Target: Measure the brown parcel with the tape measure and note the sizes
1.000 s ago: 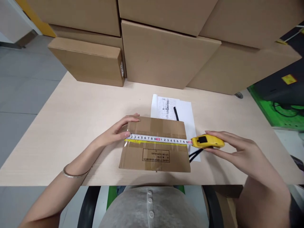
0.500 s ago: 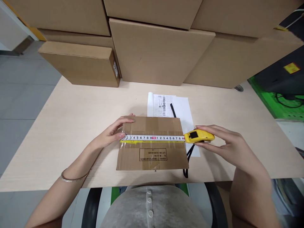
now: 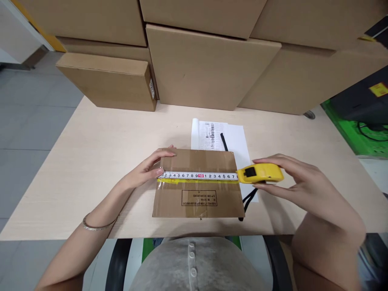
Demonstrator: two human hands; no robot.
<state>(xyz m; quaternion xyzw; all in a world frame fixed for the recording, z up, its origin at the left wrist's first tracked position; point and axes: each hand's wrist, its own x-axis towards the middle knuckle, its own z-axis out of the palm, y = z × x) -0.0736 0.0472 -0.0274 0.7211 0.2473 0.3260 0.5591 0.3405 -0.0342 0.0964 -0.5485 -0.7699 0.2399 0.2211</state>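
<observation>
A small taped cardboard box (image 3: 169, 204) lies on the table, a printed label frame on its top face. Across it runs the white blade (image 3: 188, 175) of a tape measure, numbers upward, beside a strip of yellow tape. My left hand (image 3: 151, 169) grips the box's left side; its thumb presses the blade's end at that edge, and some fingers are hidden behind the box. Between thumb and fingers, my right hand (image 3: 291, 178) holds the yellow tape measure case (image 3: 266, 173), whose mouth overlaps the box's right edge.
Printed papers (image 3: 239, 137) and a black pen (image 3: 223, 141) lie partly under or behind the box. A black strap (image 3: 250, 198) pokes out at its right. Large cardboard boxes (image 3: 212, 68) line the table's back, with a flatter carton (image 3: 106, 83) at left.
The tape case has come slightly closer over the box's right edge, so less blade shows. The whole view has shifted a little. My left hand keeps its place on the box.
</observation>
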